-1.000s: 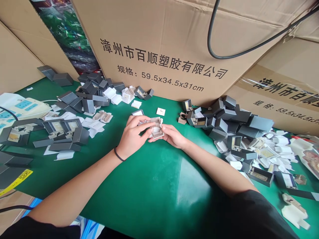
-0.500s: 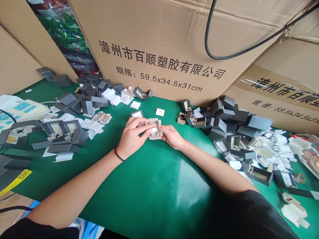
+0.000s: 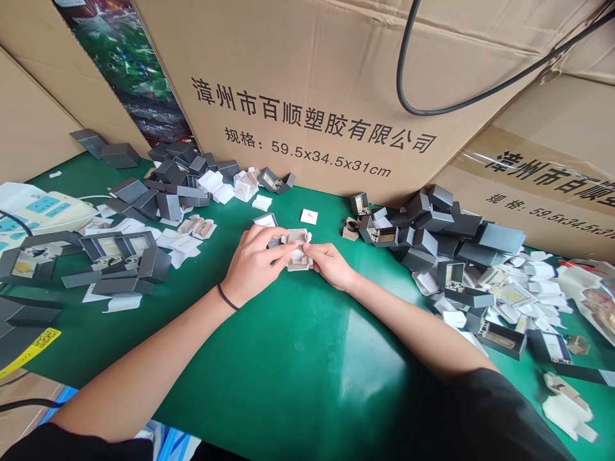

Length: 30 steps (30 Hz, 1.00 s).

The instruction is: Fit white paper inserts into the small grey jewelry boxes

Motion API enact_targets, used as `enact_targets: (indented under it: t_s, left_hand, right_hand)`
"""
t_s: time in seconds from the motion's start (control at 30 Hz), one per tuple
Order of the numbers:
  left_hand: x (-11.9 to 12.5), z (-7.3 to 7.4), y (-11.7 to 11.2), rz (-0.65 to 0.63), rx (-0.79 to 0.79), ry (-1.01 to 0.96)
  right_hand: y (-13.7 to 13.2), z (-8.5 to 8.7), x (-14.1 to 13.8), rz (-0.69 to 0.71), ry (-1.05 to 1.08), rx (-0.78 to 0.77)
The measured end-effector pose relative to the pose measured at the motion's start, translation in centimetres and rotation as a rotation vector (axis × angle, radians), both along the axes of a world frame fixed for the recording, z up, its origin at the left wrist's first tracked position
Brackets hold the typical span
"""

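Between my hands is a small folded cardboard insert (image 3: 298, 238), its greyish inner side facing up. My right hand (image 3: 331, 264) pinches its right edge with thumb and fingers. From the left, my left hand (image 3: 257, 259) has its thumb and fingertips closed on the insert's middle and left side. Just behind my left fingers stands an open dark box (image 3: 266, 220), partly hidden by them. A small white card (image 3: 309, 216) with a dark mark lies on the green table (image 3: 269, 371) beyond the insert.
Dark small boxes (image 3: 168, 205) and white papers (image 3: 180, 246) are piled at left. Another heap of dark boxes (image 3: 461, 224) and paper inserts (image 3: 542, 285) covers the right. Large cartons (image 3: 307, 83) wall off the back. A power strip (image 3: 48, 214) sits far left; a black cable (image 3: 401, 70) hangs above.
Almost nothing differs. My fingers have shifted very slightly on the cardboard insert, which stays in the same place between both hands.
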<state>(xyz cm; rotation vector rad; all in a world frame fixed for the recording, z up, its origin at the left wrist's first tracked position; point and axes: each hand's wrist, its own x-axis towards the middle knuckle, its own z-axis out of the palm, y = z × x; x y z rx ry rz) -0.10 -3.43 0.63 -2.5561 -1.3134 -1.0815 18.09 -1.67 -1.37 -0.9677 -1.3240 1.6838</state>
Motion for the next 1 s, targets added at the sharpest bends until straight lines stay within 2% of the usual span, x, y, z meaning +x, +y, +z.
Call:
enact_targets:
  t_s: [0.2,0.3,0.47,0.63,0.73,0.9,1.0]
  left_hand:
    - [0.3,0.4,-0.3,-0.016,-0.052,-0.090]
    - [0.3,0.7,-0.3,0.006,-0.133,-0.137]
    - [0.1,1.4,-0.5,-0.070,-0.273,-0.146]
    - [0.3,1.8,-0.9,-0.076,-0.230,-0.174]
    - [0.4,1.8,-1.0,-0.086,-0.135,-0.189]
    - [0.4,1.5,-0.8,-0.045,0.017,-0.226]
    - [0.5,1.5,-0.7,-0.044,0.047,-0.246]
  right_hand:
    - [0.3,-0.8,0.0,0.048,0.102,-0.051]
    - [0.3,-0.8,0.0,0.081,0.128,-0.042]
    - [-0.1,-0.3,0.3,0.076,0.020,0.114]
    - [-0.3,0.1,0.6,0.052,-0.059,0.224]
    - [-0.3,0.3,0.4,0.072,-0.023,0.150]
    - [-0.4,0.7,-0.1,0.104,0.256,-0.103]
    - [-0.7,1.0,-0.1,0.180,0.372,-0.157]
